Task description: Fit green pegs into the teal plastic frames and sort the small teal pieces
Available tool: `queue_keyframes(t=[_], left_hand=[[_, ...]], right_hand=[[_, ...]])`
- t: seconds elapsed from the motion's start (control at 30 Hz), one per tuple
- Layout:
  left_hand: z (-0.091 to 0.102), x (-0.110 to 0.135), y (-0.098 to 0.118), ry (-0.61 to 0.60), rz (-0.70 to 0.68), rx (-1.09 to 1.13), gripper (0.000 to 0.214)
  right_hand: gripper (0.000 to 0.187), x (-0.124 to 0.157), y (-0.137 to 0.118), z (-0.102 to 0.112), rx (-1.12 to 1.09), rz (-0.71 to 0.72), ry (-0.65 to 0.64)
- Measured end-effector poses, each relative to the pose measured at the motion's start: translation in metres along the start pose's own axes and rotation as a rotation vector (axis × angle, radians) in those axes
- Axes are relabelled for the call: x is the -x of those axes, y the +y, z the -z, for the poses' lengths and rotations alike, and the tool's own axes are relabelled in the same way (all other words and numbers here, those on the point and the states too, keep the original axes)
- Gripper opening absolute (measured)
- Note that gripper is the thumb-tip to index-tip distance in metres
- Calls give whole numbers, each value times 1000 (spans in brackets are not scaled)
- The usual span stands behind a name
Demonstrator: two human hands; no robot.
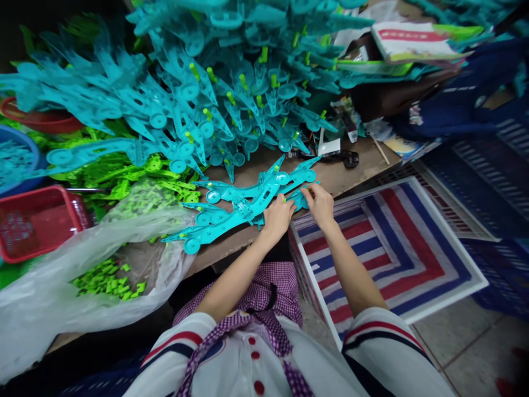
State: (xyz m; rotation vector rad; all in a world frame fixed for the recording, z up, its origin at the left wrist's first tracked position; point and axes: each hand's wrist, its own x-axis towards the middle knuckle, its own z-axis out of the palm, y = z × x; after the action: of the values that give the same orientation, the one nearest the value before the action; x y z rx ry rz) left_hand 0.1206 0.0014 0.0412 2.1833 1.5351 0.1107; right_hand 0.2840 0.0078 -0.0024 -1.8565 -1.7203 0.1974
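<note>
Between both hands, at the table's front edge, is a teal plastic part (298, 198). My left hand (278, 216) has its fingers closed at the part's left side, with a speck of bright green by the fingertips. On the right side, my right hand (320, 204) pinches the part's edge between thumb and fingers. Just left of my hands, long teal plastic frames (225, 220) with round discs lie on the table, partly overlapping. Some of them carry small green pegs. My fingers cover much of the held part.
A tall heap of teal frames (231, 99) fills the table's back. Left are bright green parts (132, 176), a clear bag (165, 275) holding small green pieces (111, 280), a red basket (78, 212) and a blue tub (39, 160). A white-rimmed crate (463, 275) with striped cloth stands right.
</note>
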Motion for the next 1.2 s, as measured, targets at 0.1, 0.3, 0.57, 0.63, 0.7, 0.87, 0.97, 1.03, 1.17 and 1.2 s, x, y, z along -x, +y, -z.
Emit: queue_keyframes(t=[0.1,0.3,0.57,0.63,0.7,0.87,0.97,1.03,1.17,1.2], left_hand=[[-1,0,-2,12,-8,22,33],[-2,0,-7,131,6,509,31],[29,8,-2,-15,517,1947,35],[34,11,0,3,523,2037,33],[37,13,0,9,536,2078,29],[35,9,0,-66,588,2103,20],[26,11,-2,-110,494,1860,15],[20,12,-4,-63,316,1483,15],[19,-5,0,108,-92,509,25],[21,-14,3,124,-125,319,29]], right_hand=[[49,2,0,-4,-56,-49,6],[53,18,-12,9,-365,-170,142],[27,68,-94,24,-477,60,-26],[25,68,-101,24,-498,49,-55],[23,66,-102,25,-524,13,-63],[28,59,-94,28,-780,-194,5],[32,54,-81,34,-897,-309,43],[35,49,-68,42,-922,-377,130],[42,21,-33,50,-867,-348,190],[45,10,-23,48,-827,-321,173]])
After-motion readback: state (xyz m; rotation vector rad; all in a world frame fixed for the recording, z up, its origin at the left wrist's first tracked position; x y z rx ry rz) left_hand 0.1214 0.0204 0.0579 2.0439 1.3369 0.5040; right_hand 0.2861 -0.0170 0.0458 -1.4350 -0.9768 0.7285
